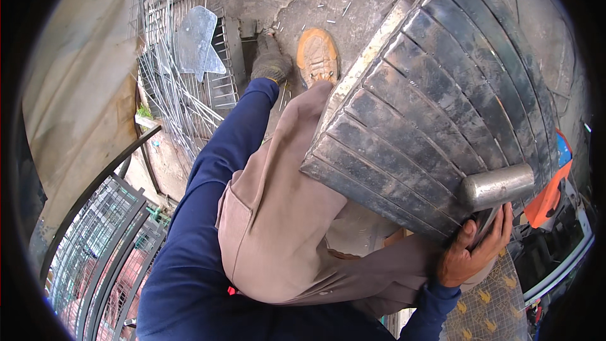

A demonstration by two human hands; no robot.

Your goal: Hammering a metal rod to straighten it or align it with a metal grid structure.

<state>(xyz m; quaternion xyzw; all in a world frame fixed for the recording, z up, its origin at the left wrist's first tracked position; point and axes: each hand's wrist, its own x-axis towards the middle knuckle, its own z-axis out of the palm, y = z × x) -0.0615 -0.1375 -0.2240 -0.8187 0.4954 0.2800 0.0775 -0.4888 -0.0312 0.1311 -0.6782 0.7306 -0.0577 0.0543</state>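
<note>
My right hand (476,249) is wrapped round the handle of a hammer with a thick cylindrical metal head (499,186). The hammer head lies against the lower right of a dark, scuffed metal-slat surface (423,101), which slants across the right side of the view. My left hand (271,66), in a dark knitted glove, reaches down to the floor beside my tan shoe (317,57). Its fingers point away from me and look drawn together; whatever they may hold is too small to make out. Short metal rod pieces (347,8) lie scattered on the floor around there.
Long thin metal rods (170,88) and a star-shaped sheet piece (196,38) lie on a grating at the left. A tan cloth (82,69) hangs beyond. Wire racks (95,252) stand lower left. An orange piece (548,199) is at the right edge.
</note>
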